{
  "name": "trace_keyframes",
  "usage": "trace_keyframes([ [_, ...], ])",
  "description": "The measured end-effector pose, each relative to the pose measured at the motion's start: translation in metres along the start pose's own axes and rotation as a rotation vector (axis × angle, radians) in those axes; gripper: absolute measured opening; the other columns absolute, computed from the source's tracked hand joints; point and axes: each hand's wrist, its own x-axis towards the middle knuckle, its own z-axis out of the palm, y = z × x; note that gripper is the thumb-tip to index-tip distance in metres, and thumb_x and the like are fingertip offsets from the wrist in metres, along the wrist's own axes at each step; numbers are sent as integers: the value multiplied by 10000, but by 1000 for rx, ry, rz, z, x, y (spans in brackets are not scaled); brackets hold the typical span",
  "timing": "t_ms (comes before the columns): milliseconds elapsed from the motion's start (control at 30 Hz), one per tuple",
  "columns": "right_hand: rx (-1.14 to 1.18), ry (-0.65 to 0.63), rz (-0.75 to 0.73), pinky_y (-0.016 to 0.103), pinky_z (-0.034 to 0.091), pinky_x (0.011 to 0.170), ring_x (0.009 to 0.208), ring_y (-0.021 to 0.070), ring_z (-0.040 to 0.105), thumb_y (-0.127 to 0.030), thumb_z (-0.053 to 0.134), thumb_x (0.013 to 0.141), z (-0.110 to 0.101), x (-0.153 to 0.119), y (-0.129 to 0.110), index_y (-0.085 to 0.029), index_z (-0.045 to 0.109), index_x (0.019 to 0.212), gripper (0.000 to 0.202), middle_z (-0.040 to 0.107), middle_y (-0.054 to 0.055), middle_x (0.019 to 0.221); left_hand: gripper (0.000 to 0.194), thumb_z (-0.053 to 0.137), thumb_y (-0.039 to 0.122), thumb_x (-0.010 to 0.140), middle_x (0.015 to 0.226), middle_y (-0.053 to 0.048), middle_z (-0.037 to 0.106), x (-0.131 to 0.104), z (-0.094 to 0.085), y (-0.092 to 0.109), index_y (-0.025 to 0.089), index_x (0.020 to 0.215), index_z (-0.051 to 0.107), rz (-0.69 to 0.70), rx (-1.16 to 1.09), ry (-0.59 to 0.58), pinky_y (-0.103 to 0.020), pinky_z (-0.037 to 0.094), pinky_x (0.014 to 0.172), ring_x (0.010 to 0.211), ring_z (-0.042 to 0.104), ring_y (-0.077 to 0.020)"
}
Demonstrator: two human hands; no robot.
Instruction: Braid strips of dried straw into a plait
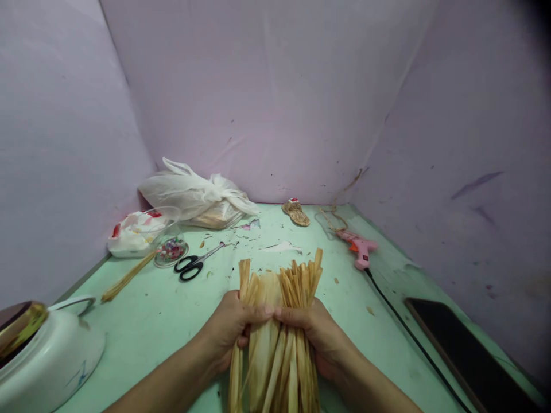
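Observation:
A thick bundle of dried, straw-coloured plant strips (275, 367) stands before me in the lower middle, its cut ends pointing away and its lower part running out of view. My left hand (235, 327) grips its left side, thumb pressed across the front. On the opposite side my right hand (316, 332) is closed round the strips, and the two thumb tips nearly meet. The fingers behind the bundle are mostly hidden. Beyond my left hand lie black-handled scissors (191, 267). A pink glue gun (361, 249) rests past my right hand.
At the back are a tied white plastic bag (200, 195) and a small woven slipper (295, 212). On the left sit a clear cup of beads (171, 250), a thin straw bundle (129, 278) and a white pot-like container (55, 361). A dark phone-like slab (465, 355) and a black cord (413, 332) lie right.

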Motion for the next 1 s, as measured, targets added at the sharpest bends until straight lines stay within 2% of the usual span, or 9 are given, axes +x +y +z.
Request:
trace_keyframes([
  [100,-27,59,-24,409,506,689,677,268,660,-103,694,564,3,-1,0,-89,637,939,379,705,124,772,374,772,213,468,475,-9,568,-2,2,0,71,777,616,22,0,-11,-154,275,316,335,401,-47],
  [167,-31,75,-28,412,510,678,671,273,661,-108,689,561,5,-1,0,-89,641,926,369,705,123,761,376,774,172,463,521,-41,605,-2,2,-1,59,789,623,-10,-26,12,-184,356,362,404,505,-104],
  [267,-19,54,-4,411,509,697,697,276,662,-125,695,557,5,-2,-1,-89,639,943,392,706,124,777,363,758,118,481,605,-94,652,1,-2,-1,46,815,636,-53,-141,-101,-288,476,513,543,610,-200],
  [400,9,-26,41,415,490,762,762,278,659,-142,725,555,1,-2,-1,-86,622,1012,471,703,133,838,401,723,82,528,751,-161,686,3,-6,-3,29,918,646,-47,-265,-298,-412,484,710,711,648,-283],
  [567,19,-45,82,426,470,797,757,272,661,-172,734,576,-3,0,-1,-87,618,1033,479,706,129,828,448,708,65,519,804,-186,687,4,-7,-5,14,960,642,-45,-274,-325,-457,462,768,768,643,-324],
  [700,47,-90,85,415,480,761,678,249,662,-161,740,542,-2,0,0,-95,638,973,448,707,113,794,392,689,57,559,768,-160,686,4,-8,-5,30,948,647,-55,-276,-326,-429,468,765,748,645,-285],
  [833,90,-85,164,343,504,702,622,204,657,-155,717,552,-5,2,-6,-73,657,816,283,700,98,716,240,685,56,562,654,-110,664,3,-11,1,39,800,663,-84,-289,-334,-338,499,683,631,631,-203],
  [933,138,-109,349,254,514,588,549,152,639,-182,693,588,-14,2,-21,-84,627,668,143,670,64,612,76,676,58,571,488,-49,590,4,-14,10,53,632,630,-123,-236,-253,-224,474,490,448,557,-121],
  [1000,175,-217,389,195,487,485,499,123,615,-180,691,589,-23,-1,-36,-114,592,625,124,612,12,530,68,659,51,587,399,-3,513,5,-17,17,69,572,595,-126,-199,-163,-165,385,358,342,464,-75],
])
